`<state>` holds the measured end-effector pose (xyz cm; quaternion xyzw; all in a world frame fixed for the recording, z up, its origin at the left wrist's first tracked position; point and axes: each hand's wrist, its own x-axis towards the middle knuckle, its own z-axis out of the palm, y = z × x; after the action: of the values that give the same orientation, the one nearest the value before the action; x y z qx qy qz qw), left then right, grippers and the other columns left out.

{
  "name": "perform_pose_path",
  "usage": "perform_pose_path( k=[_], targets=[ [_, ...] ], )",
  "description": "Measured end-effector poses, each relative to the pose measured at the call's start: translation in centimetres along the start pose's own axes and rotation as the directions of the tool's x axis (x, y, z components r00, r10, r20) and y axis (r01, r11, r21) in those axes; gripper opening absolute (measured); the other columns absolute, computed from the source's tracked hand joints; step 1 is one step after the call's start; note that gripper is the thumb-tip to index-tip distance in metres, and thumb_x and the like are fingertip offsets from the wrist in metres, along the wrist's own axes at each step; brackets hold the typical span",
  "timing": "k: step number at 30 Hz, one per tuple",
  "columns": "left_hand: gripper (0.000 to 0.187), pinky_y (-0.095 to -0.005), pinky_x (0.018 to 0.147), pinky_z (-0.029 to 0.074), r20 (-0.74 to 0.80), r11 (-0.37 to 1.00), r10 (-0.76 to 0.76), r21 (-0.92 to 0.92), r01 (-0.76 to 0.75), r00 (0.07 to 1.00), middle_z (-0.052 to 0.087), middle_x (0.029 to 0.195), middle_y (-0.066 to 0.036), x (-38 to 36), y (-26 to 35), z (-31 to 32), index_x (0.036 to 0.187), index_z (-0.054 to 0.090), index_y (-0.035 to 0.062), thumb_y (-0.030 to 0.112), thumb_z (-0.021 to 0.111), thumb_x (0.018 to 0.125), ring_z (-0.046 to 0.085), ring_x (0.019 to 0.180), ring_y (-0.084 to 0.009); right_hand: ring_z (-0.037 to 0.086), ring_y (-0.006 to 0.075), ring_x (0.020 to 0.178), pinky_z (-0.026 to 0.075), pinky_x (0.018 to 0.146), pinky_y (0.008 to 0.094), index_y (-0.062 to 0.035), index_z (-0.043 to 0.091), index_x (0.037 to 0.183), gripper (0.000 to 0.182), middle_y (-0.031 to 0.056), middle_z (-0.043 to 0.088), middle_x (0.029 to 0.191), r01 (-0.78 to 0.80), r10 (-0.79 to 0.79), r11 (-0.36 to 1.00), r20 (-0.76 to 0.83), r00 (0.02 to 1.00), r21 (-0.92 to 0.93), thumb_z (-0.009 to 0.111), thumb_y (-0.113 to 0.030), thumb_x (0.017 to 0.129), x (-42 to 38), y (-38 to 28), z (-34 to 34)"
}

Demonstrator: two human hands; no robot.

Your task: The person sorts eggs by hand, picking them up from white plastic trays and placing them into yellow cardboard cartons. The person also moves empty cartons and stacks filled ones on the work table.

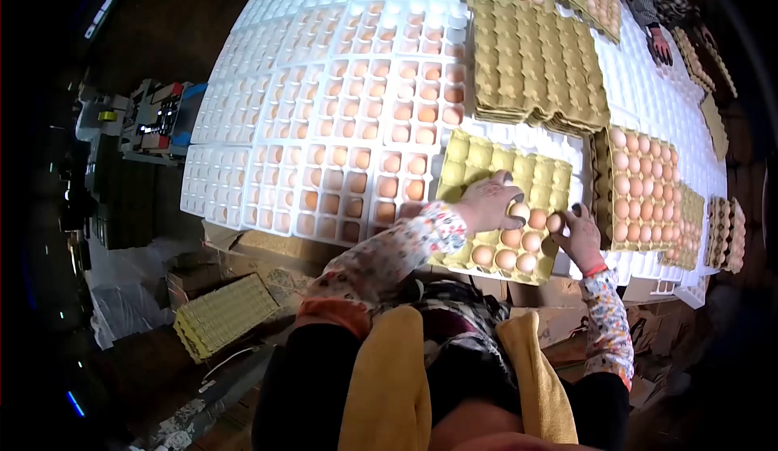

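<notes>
A yellow-green egg tray (486,155) lies in front of me, with several brown eggs in its lower right part and bare cups at its upper left. My left hand (489,201) is over the middle of this tray, its fingers curled round a pale egg (519,209). At the tray's right edge, my right hand (580,236) has its fingertips on a brown egg (555,222). Whether either egg is lifted from its cup is hard to tell. White compartment trays (333,143) holding eggs stand to the left.
A tall stack of pulp trays (535,66) stands behind the egg tray. To the right is a full tray of eggs (644,188). Another person's hand (661,47) rests at the far right. More pulp trays (227,313) lie below the table at left.
</notes>
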<state>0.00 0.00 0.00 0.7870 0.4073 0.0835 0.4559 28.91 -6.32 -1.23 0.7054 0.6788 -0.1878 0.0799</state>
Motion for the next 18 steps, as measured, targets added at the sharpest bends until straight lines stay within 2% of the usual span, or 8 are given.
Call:
perform_pose_path(
  k=[2,3,5,6,9,11,15,18],
  targets=[
    [0.067,-0.0422,0.104,0.039,-0.212,1.000,0.018,-0.008,-0.021,0.977,0.047,0.132,-0.022,0.9,-0.3,-1.0,0.123,0.059,0.0080,0.051,0.074,0.074,0.054,0.112,-0.0406,0.061,0.0245,0.103,0.050,0.083,0.0389,-0.0090,0.061,0.124,0.057,0.0171,0.057,0.122,0.041,-0.007,0.965,-0.128,0.992,0.260,0.079,-0.022,0.071,-2.6,6.0,-0.7],
    [0.062,-0.0430,0.098,0.043,-0.199,0.981,-0.193,-0.044,0.188,0.961,0.048,0.130,-0.021,-6.1,-7.7,-7.9,0.117,0.061,0.0067,0.048,0.077,0.073,0.057,0.108,-0.0372,0.064,0.0210,0.093,0.052,0.076,0.0363,-0.0058,0.061,0.123,0.053,0.0146,0.063,0.112,-0.023,0.009,0.842,0.029,1.000,0.538,0.077,-0.021,0.075,-3.2,-2.0,2.6],
    [0.055,-0.0420,0.089,0.049,-0.498,0.985,-0.171,-0.067,0.159,0.850,0.049,0.128,-0.020,-0.9,-15.5,-16.4,0.113,0.063,0.0053,0.040,0.080,0.074,0.059,0.106,-0.0326,0.062,0.0125,0.073,0.049,0.061,0.0256,-0.0002,0.059,0.122,0.048,0.0072,0.067,0.093,-0.304,0.033,0.294,0.308,0.951,0.906,0.073,-0.017,0.080,1.6,-9.8,-8.7],
    [0.054,-0.0424,0.090,0.049,-0.640,0.977,-0.035,0.141,0.162,0.768,0.048,0.129,-0.019,2.5,-17.9,-21.2,0.113,0.062,0.0054,0.040,0.078,0.075,0.059,0.105,-0.0333,0.056,0.0046,0.062,0.042,0.051,0.0178,0.0028,0.058,0.123,0.045,0.0024,0.066,0.083,-0.291,-0.002,0.268,0.303,0.953,0.918,0.071,-0.013,0.083,4.7,-13.0,-13.0],
    [0.054,-0.0431,0.093,0.049,-0.518,0.753,0.001,0.564,0.340,0.855,0.038,0.142,-0.017,9.9,-23.4,-32.0,0.121,0.058,0.0138,0.043,0.072,0.078,0.050,0.117,-0.0366,0.060,0.0062,0.069,0.046,0.055,0.0195,0.0018,0.057,0.124,0.049,0.0067,0.068,0.097,0.030,-0.196,0.486,0.075,0.978,0.874,0.075,-0.012,0.080,16.7,-22.4,-18.0],
    [0.048,-0.0425,0.093,0.049,-0.271,0.575,0.050,0.795,0.195,0.961,0.034,0.146,-0.017,15.0,-26.3,-36.8,0.118,0.057,0.0114,0.038,0.070,0.080,0.047,0.120,-0.0372,0.065,0.0158,0.087,0.053,0.079,0.0282,0.0022,0.058,0.123,0.052,0.0104,0.069,0.101,0.354,-0.341,0.643,-0.159,0.926,0.680,0.077,-0.018,0.080,28.8,-26.3,-16.9],
    [0.057,-0.0421,0.101,0.044,-0.036,0.522,-0.017,0.852,0.040,0.999,0.031,0.152,-0.017,22.5,-31.9,-40.3,0.131,0.052,0.0130,0.030,0.070,0.080,0.047,0.125,-0.0361,0.066,0.0320,0.102,0.050,0.091,0.0389,-0.0038,0.069,0.112,0.061,0.0187,0.069,0.108,0.181,-0.133,0.948,-0.189,0.973,0.263,0.069,-0.053,0.076,50.1,-33.8,-13.3],
    [0.059,-0.0382,0.104,0.042,-0.071,0.746,-0.007,0.663,0.052,0.997,0.036,0.149,-0.018,22.7,-33.8,-42.2,0.135,0.050,0.0196,0.034,0.069,0.081,0.051,0.122,-0.0318,0.062,0.0322,0.109,0.048,0.094,0.0405,-0.0100,0.070,0.110,0.052,0.0161,0.067,0.114,0.006,-0.001,0.999,-0.129,0.992,0.039,0.064,-0.051,0.080,56.3,-35.4,-10.9]
  ],
)
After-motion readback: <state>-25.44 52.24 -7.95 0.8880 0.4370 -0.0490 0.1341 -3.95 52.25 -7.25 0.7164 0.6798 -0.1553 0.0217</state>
